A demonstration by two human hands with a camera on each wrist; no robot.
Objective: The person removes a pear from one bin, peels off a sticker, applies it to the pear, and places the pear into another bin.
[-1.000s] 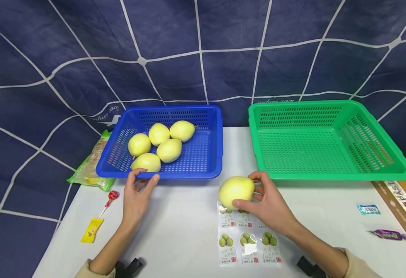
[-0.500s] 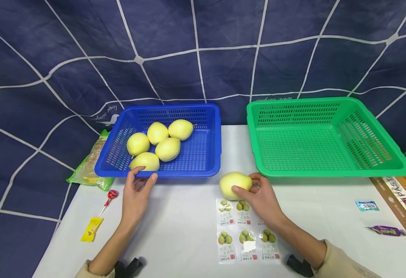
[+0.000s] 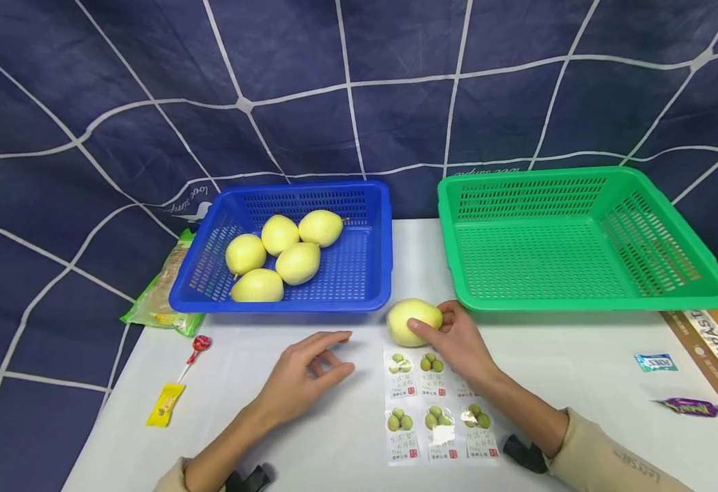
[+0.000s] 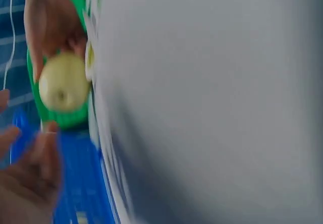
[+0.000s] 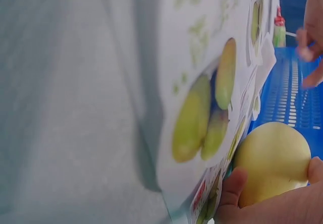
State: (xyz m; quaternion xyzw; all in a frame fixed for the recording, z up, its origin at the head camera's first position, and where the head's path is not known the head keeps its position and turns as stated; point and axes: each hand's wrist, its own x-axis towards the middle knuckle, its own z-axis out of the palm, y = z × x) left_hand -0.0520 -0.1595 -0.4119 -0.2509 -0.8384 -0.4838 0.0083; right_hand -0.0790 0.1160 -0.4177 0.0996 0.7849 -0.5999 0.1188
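A yellow pear is held by the right hand on the white table, in the gap just in front of the blue basket and the green basket. The fruit lies at the fingertip end of the grip: the thumb is pressed against its near side and the other fingers are curled round its right and far side, so that the pear protrudes to the left of the hand, its left half uncovered. In the right wrist view the same pear is seen clasped between thumb and fingers, beside the edge of the sticker sheet. That sheet of pear stickers is lain on the table directly in front of the pear, partly under the right hand and forearm. The left hand is rested on the table to the left of the pear, apart from it, with nothing held; its fingers are loosely bent and its fingertips are pointed toward the fruit. In the blurred left wrist view the pear is seen beyond those fingers. Four more pears are lain together in the blue basket. A lollipop and a yellow packet are lain near the table's left edge.
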